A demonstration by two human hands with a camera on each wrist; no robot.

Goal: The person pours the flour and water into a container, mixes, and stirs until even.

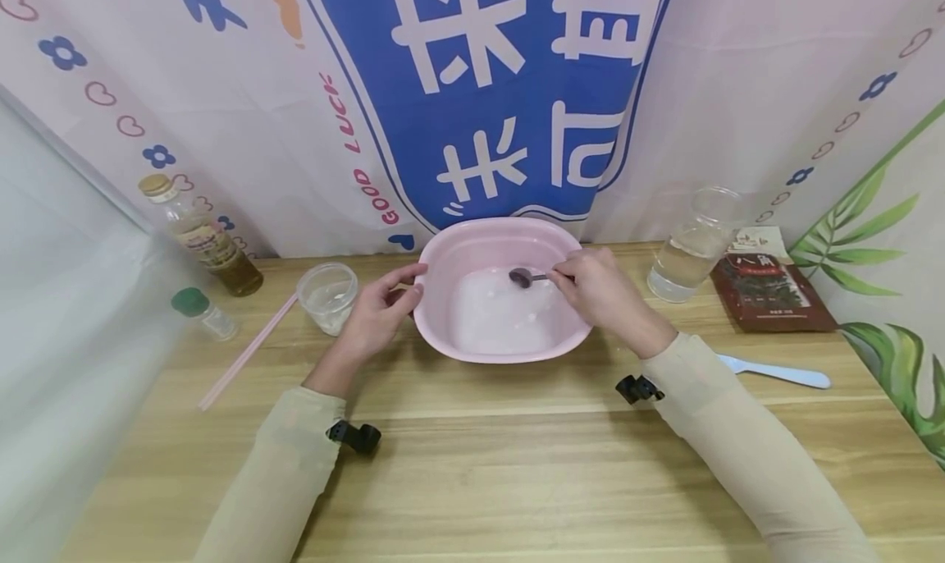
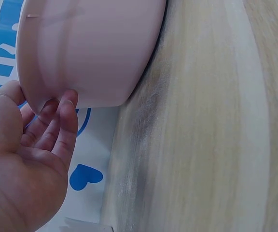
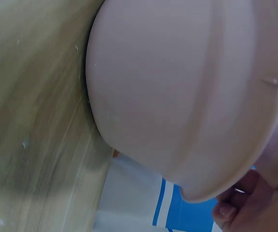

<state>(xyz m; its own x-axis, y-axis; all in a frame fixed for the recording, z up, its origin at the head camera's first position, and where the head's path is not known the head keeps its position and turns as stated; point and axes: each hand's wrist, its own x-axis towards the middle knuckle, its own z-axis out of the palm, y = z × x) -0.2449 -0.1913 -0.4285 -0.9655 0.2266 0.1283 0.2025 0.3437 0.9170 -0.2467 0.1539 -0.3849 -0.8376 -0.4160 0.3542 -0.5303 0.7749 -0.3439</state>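
Pink plastic basin [image 1: 502,251] sits mid-desk [image 1: 472,464], toward the far edge, with pale liquid inside. I see my left hand [image 1: 380,308] resting relaxed fingers against its left rim, gripping nothing. My right hand [image 1: 601,288] pinches a dark spoon [image 1: 526,277] whose bowl hangs over the liquid. Left of the basin stands a clear cup [image 1: 327,296]; at far right, a water jug [image 1: 690,247].

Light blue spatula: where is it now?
Head view, right side: the light blue spatula lies flat on the table, beside the right forearm, just in front of the brown packet.
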